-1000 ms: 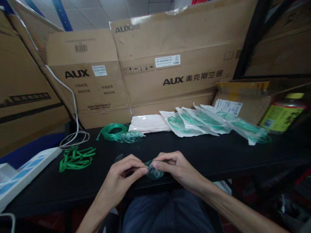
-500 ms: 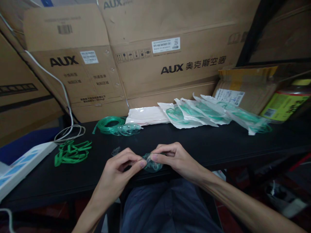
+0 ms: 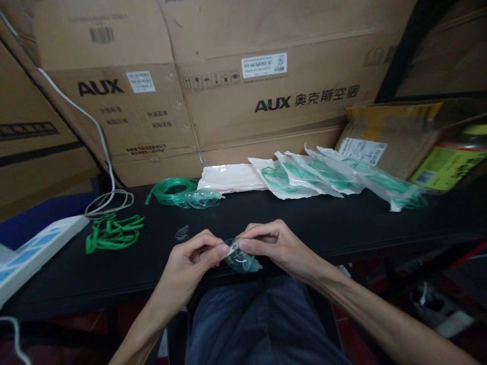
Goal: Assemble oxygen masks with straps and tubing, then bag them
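Between my hands, at the table's front edge, is a clear green-tinted oxygen mask (image 3: 240, 261). My left hand (image 3: 196, 253) is closed in a pinch at its left side, where a small pale piece shows at the fingertips. My right hand (image 3: 276, 246) pinches the mask's upper edge, thumb and forefinger pressed together. Beyond my left hand lie a few small clear pieces (image 3: 182, 232), too fine to name. Farther back sits a coil of green tubing (image 3: 171, 191) with another clear mask (image 3: 203, 198) against it. Several green straps (image 3: 114, 233) lie loosely bunched at the left.
White packets (image 3: 232, 177) lie flat at the back, beside several pouches holding green tubing (image 3: 283, 180). A power strip (image 3: 41, 253) and white cable are at the left. Large cartons (image 3: 297, 121) stand behind; a small box (image 3: 391, 126) and a yellow-labelled jar (image 3: 449, 162) stand right.
The mask has turned a little between my fingers, so more of its body and its spout now show at the lower right. Both hands keep their pinch. The view has shifted slightly.
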{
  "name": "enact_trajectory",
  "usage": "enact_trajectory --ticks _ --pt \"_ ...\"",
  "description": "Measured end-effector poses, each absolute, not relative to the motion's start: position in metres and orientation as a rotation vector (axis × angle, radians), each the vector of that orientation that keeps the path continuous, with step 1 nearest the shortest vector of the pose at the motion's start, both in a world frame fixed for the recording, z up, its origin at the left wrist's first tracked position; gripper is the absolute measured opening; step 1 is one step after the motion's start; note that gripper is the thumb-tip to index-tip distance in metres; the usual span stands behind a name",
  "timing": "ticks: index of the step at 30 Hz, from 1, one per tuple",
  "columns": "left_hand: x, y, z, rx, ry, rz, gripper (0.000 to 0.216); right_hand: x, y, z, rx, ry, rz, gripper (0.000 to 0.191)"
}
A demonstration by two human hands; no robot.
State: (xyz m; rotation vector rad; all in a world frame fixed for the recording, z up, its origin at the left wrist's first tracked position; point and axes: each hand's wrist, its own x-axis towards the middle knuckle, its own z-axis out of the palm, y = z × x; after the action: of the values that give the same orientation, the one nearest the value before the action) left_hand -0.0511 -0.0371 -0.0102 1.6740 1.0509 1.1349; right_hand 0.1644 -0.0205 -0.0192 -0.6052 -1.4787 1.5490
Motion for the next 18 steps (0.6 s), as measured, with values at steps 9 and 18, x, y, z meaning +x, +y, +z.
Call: enact_trajectory --ticks 9,18 --pt "-0.0496 -0.0382 -0.0139 1.688 1.047 1.18 0.019 0.1656 -0.0204 -0.0161 -0.631 -1.533 1.49 0.022" --pt "-0.0464 -0.0398 -0.0154 1.751 1.126 1.214 0.021 0.167 -0.0212 -0.0142 -0.65 -1.541 1.5 0.023"
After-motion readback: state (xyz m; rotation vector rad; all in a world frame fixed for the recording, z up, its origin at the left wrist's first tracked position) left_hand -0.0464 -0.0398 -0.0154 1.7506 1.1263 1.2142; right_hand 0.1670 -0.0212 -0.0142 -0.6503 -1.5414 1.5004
